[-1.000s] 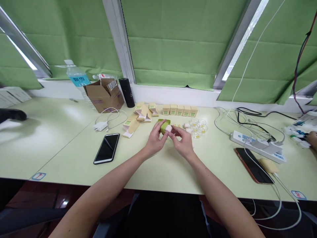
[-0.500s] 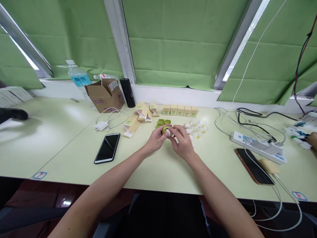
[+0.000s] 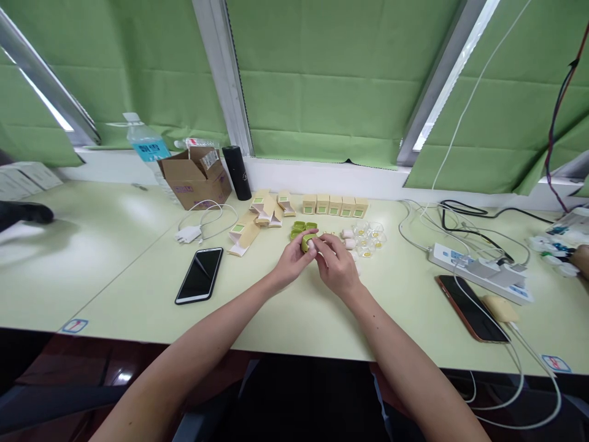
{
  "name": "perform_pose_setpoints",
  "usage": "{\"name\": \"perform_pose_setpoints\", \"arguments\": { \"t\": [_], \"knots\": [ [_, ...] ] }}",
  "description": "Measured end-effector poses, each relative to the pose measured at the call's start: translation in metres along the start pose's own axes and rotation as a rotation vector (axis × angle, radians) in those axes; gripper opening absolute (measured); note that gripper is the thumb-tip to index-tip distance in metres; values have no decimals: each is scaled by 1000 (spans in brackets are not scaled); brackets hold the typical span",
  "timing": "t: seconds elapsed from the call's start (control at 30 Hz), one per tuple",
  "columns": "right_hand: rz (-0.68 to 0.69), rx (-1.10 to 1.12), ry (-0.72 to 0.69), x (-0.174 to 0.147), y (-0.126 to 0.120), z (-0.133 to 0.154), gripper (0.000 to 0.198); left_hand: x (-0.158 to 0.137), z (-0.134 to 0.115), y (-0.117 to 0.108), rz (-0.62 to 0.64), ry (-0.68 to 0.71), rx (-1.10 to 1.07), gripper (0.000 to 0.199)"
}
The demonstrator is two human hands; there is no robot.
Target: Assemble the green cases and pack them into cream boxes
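Note:
My left hand (image 3: pixel 291 260) is closed around a small green cup (image 3: pixel 307 240), held just above the table in front of me. The fingers of my right hand (image 3: pixel 338 263) pinch a small whitish piece (image 3: pixel 311 245) at the cup's mouth; how deep it sits inside cannot be made out. Just behind my hands stand several similar green cups (image 3: pixel 298 226). To the right of them lie several pale pinkish-white cylinders (image 3: pixel 348 234), one partly hidden by my right hand. Beside these is a cluster of clear plastic pieces with yellow centres (image 3: pixel 368 233).
A row of small cream boxes (image 3: pixel 335 205) stands at the back; opened ones (image 3: pixel 262 212) lie to their left. Around are a phone (image 3: pixel 199 276), charger (image 3: pixel 188 233), cardboard box (image 3: pixel 196 181), black bottle (image 3: pixel 237 172), power strip (image 3: pixel 478 273) and second phone (image 3: pixel 472 309).
More of the green cup shows between my hands, and less of the whitish piece. My right fingers have shifted slightly and drawn closer together around the piece.

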State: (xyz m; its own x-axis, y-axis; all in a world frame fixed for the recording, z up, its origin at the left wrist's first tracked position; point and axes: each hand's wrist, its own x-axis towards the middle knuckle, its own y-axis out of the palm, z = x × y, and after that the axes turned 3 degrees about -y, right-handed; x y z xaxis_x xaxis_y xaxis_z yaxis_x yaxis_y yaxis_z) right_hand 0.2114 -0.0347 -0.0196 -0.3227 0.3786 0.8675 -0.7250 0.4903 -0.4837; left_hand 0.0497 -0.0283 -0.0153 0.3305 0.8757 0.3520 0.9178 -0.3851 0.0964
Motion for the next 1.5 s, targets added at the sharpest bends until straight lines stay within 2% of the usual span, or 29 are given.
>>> {"name": "perform_pose_setpoints", "arguments": {
  "t": [0.07, 0.17, 0.3, 0.57, 0.9, 1.07, 1.27, 1.37, 1.5],
  "knots": [
    [-16, 12, -22, -1, 1, 0, 37, 0, 0, 1, 20, -16, -31, 67],
    [-5, 49, -8, -2, 1, 2, 45, 2, 1, 1, -37, -60, -61, 63],
    [26, 76, 48, -1, -1, 4, 60, 3, 2, -3, -25, -126, -232, 60],
    [26, 118, 104, -2, 3, 4, 49, 3, 1, -4, -19, -176, -374, 57],
    [26, 122, 143, -3, 4, 6, 49, 1, -1, -4, 23, -172, -349, 55],
    [6, 126, 116, -2, 2, 3, 48, 1, -3, -9, 118, -160, -368, 64],
    [11, 130, 191, -1, 2, 3, 43, 6, -9, -18, 145, -156, -331, 53],
    [11, 106, 194, 1, 2, 2, 44, 9, -7, -22, 105, -129, -325, 52],
    [66, -76, 249, 11, -16, -10, 41, 12, 2, -28, -70, -75, -326, 55]
  ]
}}
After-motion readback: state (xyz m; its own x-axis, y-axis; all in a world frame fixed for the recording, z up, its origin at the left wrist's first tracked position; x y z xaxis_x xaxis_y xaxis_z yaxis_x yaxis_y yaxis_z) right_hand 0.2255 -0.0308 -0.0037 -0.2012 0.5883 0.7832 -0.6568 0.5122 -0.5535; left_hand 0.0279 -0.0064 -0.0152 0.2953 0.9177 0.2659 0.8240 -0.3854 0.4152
